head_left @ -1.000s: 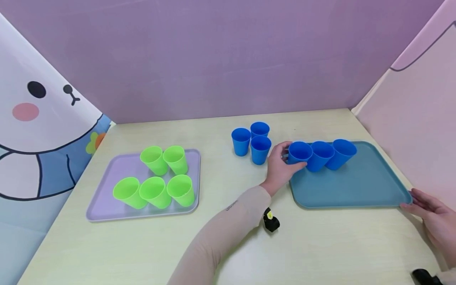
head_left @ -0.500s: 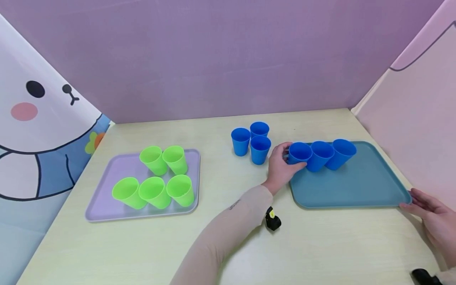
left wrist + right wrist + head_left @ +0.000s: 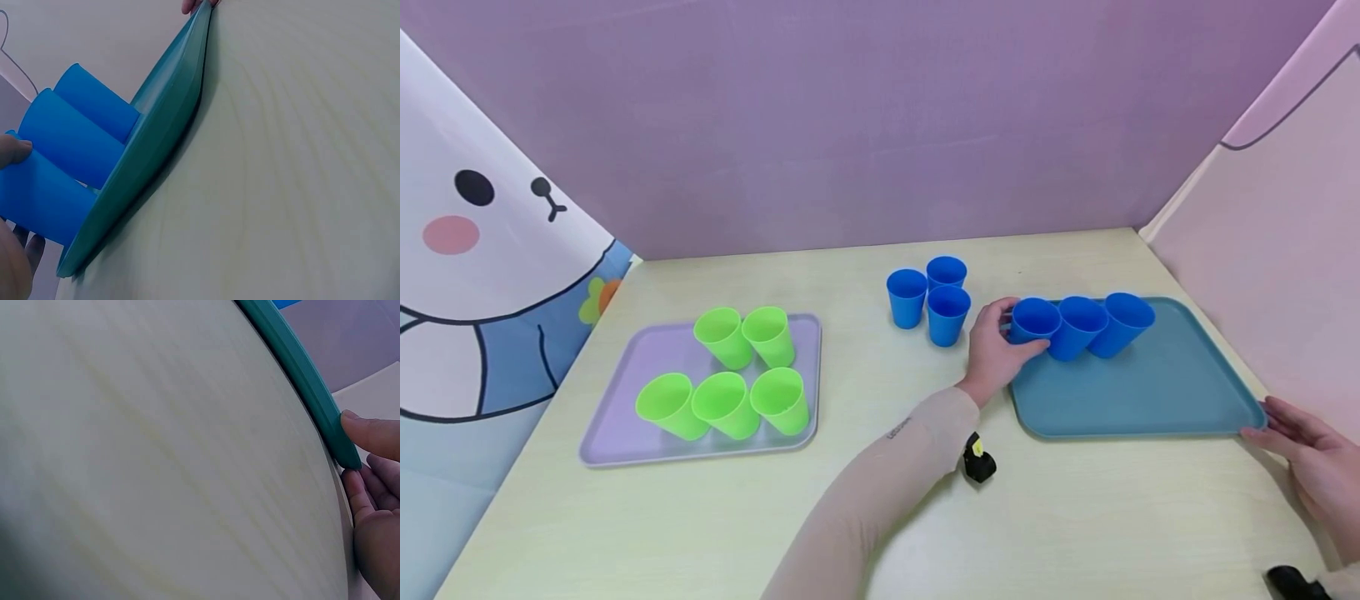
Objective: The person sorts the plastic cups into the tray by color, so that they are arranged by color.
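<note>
My left hand (image 3: pixel 994 350) grips the leftmost of three blue cups in a row, its thumb at the front and fingers behind. That blue cup (image 3: pixel 1032 322) stands upright at the left end of the blue-green tray (image 3: pixel 1165 400), against the middle blue cup (image 3: pixel 1077 329). The third blue cup (image 3: pixel 1122 327) follows to the right. In the left wrist view, thumb and fingers lie on either side of the held cup (image 3: pixel 44 194). My right hand (image 3: pixel 1311 458) pinches the tray's front right corner; the right wrist view shows the thumb (image 3: pixel 369 432) over the rim, fingers below.
Three more blue cups (image 3: pixel 948 317) stand clustered on the table (image 3: pixel 880 467) left of the blue-green tray. Farther left, a lilac tray (image 3: pixel 655 350) bears several green cups (image 3: pixel 726 404). A purple wall (image 3: pixel 880 125) closes off the back, with side panels left and right.
My left hand has shifted slightly to the right, and the three cups in the row on the blue-green tray have slid a little right with it. My right hand stays at the corner.
</note>
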A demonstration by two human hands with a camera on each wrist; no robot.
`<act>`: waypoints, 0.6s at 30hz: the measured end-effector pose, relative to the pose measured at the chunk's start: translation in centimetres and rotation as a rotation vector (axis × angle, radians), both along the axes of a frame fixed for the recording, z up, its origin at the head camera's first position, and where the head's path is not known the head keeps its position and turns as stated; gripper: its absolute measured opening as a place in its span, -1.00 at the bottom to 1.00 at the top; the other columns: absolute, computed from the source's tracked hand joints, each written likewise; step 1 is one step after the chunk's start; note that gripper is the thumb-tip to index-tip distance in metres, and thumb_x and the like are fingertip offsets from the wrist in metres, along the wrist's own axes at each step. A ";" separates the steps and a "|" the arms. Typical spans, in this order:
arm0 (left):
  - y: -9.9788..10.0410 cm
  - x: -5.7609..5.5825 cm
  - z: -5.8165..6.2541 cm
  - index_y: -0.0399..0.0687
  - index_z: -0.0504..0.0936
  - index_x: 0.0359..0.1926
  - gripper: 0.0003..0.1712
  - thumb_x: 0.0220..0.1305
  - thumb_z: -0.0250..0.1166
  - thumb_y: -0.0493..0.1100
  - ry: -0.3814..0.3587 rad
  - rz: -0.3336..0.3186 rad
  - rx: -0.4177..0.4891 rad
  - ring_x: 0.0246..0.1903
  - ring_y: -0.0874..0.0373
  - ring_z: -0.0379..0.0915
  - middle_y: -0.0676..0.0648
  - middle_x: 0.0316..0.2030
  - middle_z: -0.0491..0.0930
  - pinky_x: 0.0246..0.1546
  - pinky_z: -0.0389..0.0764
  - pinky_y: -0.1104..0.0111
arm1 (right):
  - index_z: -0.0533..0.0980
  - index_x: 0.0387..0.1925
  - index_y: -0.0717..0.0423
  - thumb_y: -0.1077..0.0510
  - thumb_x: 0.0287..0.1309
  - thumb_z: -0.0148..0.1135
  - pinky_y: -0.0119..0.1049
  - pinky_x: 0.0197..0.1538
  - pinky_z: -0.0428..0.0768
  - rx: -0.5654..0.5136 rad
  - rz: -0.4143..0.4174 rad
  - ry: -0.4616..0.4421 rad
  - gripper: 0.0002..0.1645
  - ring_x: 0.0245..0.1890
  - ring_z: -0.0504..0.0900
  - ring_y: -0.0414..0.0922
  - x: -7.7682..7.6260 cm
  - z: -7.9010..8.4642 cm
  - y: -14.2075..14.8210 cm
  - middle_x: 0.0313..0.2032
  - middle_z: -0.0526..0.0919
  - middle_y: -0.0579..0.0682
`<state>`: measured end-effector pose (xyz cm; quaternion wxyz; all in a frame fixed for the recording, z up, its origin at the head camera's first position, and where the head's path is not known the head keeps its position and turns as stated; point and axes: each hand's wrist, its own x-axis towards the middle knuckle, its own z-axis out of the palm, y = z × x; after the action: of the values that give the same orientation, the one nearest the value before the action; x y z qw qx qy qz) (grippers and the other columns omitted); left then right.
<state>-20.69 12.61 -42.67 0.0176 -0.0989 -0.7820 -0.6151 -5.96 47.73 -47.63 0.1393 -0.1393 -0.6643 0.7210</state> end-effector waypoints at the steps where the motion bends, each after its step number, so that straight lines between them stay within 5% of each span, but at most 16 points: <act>1: 0.1 0.0 0.0 -0.01 0.44 0.27 -0.29 0.12 0.53 -0.17 -0.003 0.000 0.000 0.13 0.19 0.45 0.02 0.14 0.50 0.09 0.52 0.39 | 0.62 -0.12 -0.36 0.49 0.19 0.27 -0.79 -0.17 0.39 0.000 0.001 -0.001 -0.41 -0.21 0.49 -0.54 0.0 0.1 0.0 -0.18 0.56 -0.45; 18: 0.7 -0.1 0.2 0.02 0.43 0.28 -0.29 0.13 0.53 -0.15 -0.026 -0.008 -0.022 0.13 0.20 0.44 0.03 0.13 0.50 0.08 0.51 0.44 | 0.64 -0.17 -0.33 0.54 0.19 0.23 -0.76 -0.20 0.42 -0.020 -0.004 0.018 -0.39 -0.24 0.50 -0.49 0.1 0.4 -0.4 -0.21 0.60 -0.44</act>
<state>-20.74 13.36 -42.49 0.0041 -0.0943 -0.7886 -0.6076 -5.82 47.31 -47.26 0.1455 -0.1354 -0.6556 0.7285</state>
